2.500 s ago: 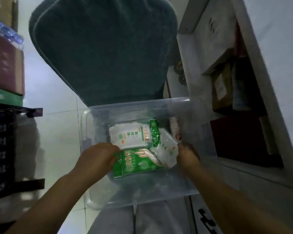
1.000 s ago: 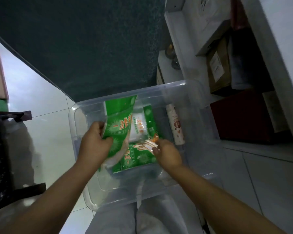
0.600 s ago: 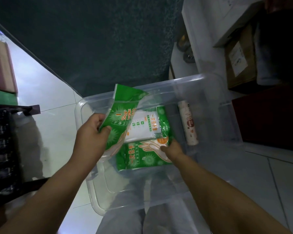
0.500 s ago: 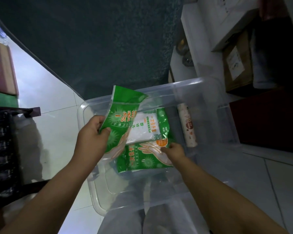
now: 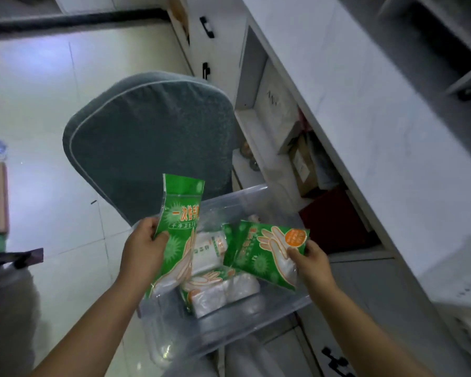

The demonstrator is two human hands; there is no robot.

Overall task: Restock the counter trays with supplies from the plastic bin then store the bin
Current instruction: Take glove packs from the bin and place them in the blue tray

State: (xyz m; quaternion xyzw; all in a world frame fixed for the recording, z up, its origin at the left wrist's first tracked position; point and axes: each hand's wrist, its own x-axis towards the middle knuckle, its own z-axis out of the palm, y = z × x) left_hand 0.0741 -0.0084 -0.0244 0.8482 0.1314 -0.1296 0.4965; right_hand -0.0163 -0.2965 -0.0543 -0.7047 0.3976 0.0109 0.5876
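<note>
A clear plastic bin [image 5: 269, 315] rests on my lap. My left hand [image 5: 143, 250] grips a green glove packet [image 5: 181, 229] and holds it upright over the bin's left side. My right hand [image 5: 312, 263] pinches a second green glove packet [image 5: 264, 254] by its corner, lifted and tilted above the bin's right side. Inside the bin lie a white-and-green packet [image 5: 210, 250] and another green glove packet [image 5: 218, 291].
A grey-blue padded chair [image 5: 150, 137] stands just beyond the bin. On the right runs a white counter [image 5: 365, 110] with open shelves below holding a cardboard box [image 5: 301, 164] and a dark red box [image 5: 335, 224]. White floor tiles lie to the left.
My right hand has lifted a second green packet out of the bin. My left hand keeps its packet raised. The view has tilted up, showing the counter and whole chair.
</note>
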